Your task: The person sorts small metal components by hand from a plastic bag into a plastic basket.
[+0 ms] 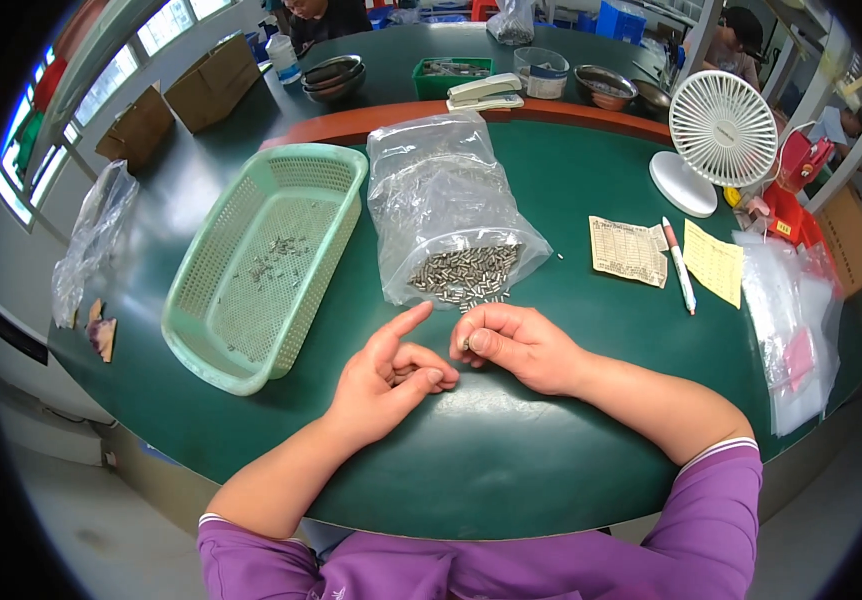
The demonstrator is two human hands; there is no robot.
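Note:
My right hand [526, 350] is closed in a pinch, with a small metal pin [466, 343] between thumb and forefinger. Beside it on the left, my left hand [386, 380] has its index finger stretched out and its other fingers bent; I see nothing held there. Just beyond both hands lies a clear plastic bag [441, 185], its mouth facing me. Many short silvery metal pins [466, 272] fill that mouth, and some spill onto the green table. To the left stands a pale green mesh basket [196, 340] with scattered small pins [276, 262] on its bottom.
On the right are a printed paper slip [628, 250], a pen [679, 268], a yellow note [714, 260], a white fan [721, 130] and flat plastic bags [791, 340]. A stapler [483, 88], bowls [333, 78] and a green tray [451, 72] stand farther back. Other people sit beyond.

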